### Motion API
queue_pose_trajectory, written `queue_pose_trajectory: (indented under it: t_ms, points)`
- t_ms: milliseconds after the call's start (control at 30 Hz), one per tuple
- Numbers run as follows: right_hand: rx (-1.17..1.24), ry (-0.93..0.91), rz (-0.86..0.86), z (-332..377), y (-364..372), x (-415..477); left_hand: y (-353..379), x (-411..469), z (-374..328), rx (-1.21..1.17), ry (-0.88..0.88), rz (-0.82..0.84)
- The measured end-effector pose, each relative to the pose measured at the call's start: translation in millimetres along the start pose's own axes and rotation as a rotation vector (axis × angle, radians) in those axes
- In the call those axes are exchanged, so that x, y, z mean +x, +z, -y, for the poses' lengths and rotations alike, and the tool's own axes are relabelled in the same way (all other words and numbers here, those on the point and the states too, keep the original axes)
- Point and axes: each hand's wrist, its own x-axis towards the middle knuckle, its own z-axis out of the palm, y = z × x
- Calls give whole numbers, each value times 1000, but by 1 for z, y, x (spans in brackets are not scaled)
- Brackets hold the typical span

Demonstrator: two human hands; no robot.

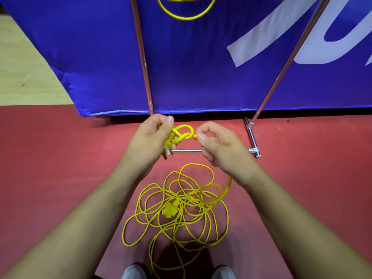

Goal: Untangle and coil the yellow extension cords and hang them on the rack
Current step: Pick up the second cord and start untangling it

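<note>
Clamps the plug end (pixel 167 150) in the left grip (pixel 150 137), pinches the knot (pixel 184 133) with the right grip (pixel 219 148) to tease it loose, leaves the yellow cord (pixel 175 208) slack on the floor (pixel 60 158) (another coil (pixel 185 16) already on the rack (pixel 141 47)).

two hands (pixel 149 137), two yellow cords (pixel 175 208), two rack poles (pixel 142 57), two shoes (pixel 133 271), one blue banner (pixel 201 67)

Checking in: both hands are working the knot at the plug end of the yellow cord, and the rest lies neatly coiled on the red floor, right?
Not coiled. In the head view the left hand and right hand do work the knot at the plug end of the yellow extension cord, but the rest lies in a tangled pile on the red floor.
</note>
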Motion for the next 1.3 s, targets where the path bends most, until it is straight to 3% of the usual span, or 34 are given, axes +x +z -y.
queue_pose_trajectory:
  t_ms: [100, 267, 367, 633, 867, 1000, 1100, 1200, 1300]
  points:
    - [-39, -15, -17, -5, -2, -2, 0, -3, 0, -36, -44, 109]
    - [236, 47, -60, -4, 1, -3, -3, -4, -5, -249, -95, 210]
    - [339, 95, -157, -2, -1, -1, 3, -6, -7, -80, 7, 203]
    - [104, -28, -144, 0, 6, -4, 0, -2, -7, -43, -5, 187]
    - [13, -95, -186, 3, 9, -4, 3, -6, -9, 16, -69, 289]
    - [-23, -70, -204, 3, 10, -6, 5, -4, -7, -19, -138, 208]
    - [2, -63, -195, 7, 12, -7, 10, -2, -4, 41, -69, 69]
    - [-21, 2, -190, 7, 11, -5, 10, -2, 3, 121, 1, 48]
    - [93, 125, 3, 4, 6, -4, 8, -2, 4, 4, -9, 32]
